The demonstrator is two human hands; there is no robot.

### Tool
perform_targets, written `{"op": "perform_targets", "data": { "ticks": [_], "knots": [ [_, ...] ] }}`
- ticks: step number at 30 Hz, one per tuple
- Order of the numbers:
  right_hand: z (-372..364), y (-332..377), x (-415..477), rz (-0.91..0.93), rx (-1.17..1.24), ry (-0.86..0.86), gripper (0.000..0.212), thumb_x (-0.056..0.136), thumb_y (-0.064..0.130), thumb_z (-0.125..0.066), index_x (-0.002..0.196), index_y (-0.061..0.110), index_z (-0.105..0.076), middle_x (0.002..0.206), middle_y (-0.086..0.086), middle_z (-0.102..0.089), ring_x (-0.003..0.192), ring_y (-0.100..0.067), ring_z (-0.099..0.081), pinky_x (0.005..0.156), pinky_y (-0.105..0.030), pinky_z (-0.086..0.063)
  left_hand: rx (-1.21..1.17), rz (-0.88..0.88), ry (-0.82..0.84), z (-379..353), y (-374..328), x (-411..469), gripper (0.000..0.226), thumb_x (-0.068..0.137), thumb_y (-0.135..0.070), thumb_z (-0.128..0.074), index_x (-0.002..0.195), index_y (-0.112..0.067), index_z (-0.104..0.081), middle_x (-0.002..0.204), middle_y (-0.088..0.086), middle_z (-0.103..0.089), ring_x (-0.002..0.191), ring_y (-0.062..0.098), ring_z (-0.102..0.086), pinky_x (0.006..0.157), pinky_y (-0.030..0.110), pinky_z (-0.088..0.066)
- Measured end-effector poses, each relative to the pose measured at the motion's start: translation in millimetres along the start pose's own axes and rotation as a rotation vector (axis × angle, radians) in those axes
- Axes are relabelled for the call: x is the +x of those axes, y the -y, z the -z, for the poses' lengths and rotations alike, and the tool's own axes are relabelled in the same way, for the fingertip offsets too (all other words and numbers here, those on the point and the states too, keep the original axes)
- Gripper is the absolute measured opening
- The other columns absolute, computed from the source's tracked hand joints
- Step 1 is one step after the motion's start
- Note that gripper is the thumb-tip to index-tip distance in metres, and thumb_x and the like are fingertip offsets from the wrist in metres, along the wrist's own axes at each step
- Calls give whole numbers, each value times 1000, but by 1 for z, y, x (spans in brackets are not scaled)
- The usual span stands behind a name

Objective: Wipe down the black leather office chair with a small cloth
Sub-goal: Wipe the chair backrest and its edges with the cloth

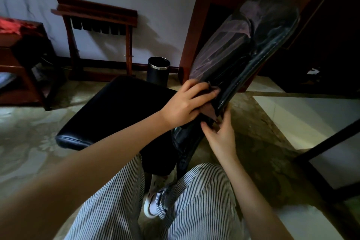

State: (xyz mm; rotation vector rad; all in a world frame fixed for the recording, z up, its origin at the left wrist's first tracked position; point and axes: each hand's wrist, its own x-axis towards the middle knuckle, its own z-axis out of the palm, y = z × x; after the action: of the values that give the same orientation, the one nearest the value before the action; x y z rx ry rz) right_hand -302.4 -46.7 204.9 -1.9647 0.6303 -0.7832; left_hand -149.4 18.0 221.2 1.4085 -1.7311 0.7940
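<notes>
1. Small cloth (210,112): brownish, bunched under the left hand (186,103). It is pressed on the lower part of the backrest (243,45), just above where backrest meets seat (120,111).
2. Left hand: fingers curled over the cloth, holding it against the leather. Right hand (221,135): thumb on the near face, fingers wrapped behind the backrest's rim, bracing it from the 5 o'clock side of the cloth.
3. Black leather office chair (229,68): seat lies at 9 o'clock of the hands; backrest leans away toward 1 o'clock. The upper backrest shows pale streaks, whether sheen or dust I cannot tell.
4. Step, as judged: wiping the backrest base and its glossy side rim. Much of the chair probably remains.
5. Next move calls for: sliding the cloth along the rim toward 1 o'clock, keeping pressure flat, with the right hand steadying the backrest so it does not swing.
6. Edges and room: the backrest top is near the wooden desk (210,15) at 12 o'clock. A black waste bin (158,70) stands just beyond the seat at 11 o'clock. A dark frame (331,152) crosses at 4 o'clock. Patterned floor (29,132) is open toward 8 o'clock. The person's striped trousers (194,200) sit close at 6 o'clock.
</notes>
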Motion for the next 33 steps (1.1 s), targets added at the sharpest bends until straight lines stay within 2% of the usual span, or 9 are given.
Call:
{"op": "perform_targets", "data": {
  "ticks": [6,8,11,15,20,24,27,30,33],
  "knots": [
    [1,-2,0,9,-20,-13,79,84,19,-67,148,27,-22,123,24,-51,111,12,-49,93,-14,-43,46,4,52,-13,-3,-35,33,94,-12,-41,127,-12,-46,123,12,-44,108,36,-46,100,38,-34],
    [2,-4,1,-4,-42,-3,82,84,16,-66,149,27,-18,130,16,-51,112,9,-50,94,-16,-43,60,33,120,-18,-5,-51,35,95,-14,-33,128,-12,-45,122,17,-53,104,39,-53,97,40,-37],
    [4,-6,1,4,-70,-5,82,86,14,-65,150,24,-15,138,5,-48,120,-3,-49,98,-25,-44,67,90,194,-25,-13,-71,38,88,-13,-44,126,-11,-45,121,17,-53,99,38,-54,88,43,-44],
    [5,-7,2,-3,-60,-2,80,87,12,-63,150,23,-15,131,15,-45,113,6,-46,90,-12,-43,68,115,200,-30,-16,-90,41,84,-13,-51,125,-12,-48,122,10,-43,98,33,-46,83,40,-48],
    [5,-5,3,-11,-69,-2,81,88,13,-62,151,24,-12,127,20,-41,113,7,-41,86,-5,-38,79,136,336,-35,-16,-112,36,88,-17,-45,121,-12,-55,116,9,-50,97,31,-46,75,42,-52],
    [6,-11,-2,-28,-37,11,84,87,14,-64,150,28,-10,141,19,-34,124,1,-38,101,-20,-38,27,143,404,-25,-17,-109,40,82,-16,-46,120,-13,-60,112,10,-55,96,27,-44,83,38,-46],
    [0,-21,-12,-62,-33,19,90,84,17,-67,150,31,-7,151,8,-30,135,-12,-35,112,-34,-32,-59,218,277,-12,-8,-98,45,78,-8,-54,123,-15,-54,116,7,-44,101,27,-42,91,34,-38],
    [-9,-23,-12,-97,-6,17,92,83,14,-69,151,23,-8,146,8,-34,131,0,-33,107,-19,-28,-39,205,140,1,7,-76,45,80,-7,-53,124,-18,-49,118,7,-41,107,29,-39,100,32,-31],
    [-17,-24,-6,-92,-8,-5,88,84,10,-67,151,20,-11,131,16,-39,109,19,-32,91,-1,-27,-16,83,169,2,19,-64,47,80,-7,-52,125,-19,-47,122,7,-40,112,31,-36,102,31,-28]
  ]
}}
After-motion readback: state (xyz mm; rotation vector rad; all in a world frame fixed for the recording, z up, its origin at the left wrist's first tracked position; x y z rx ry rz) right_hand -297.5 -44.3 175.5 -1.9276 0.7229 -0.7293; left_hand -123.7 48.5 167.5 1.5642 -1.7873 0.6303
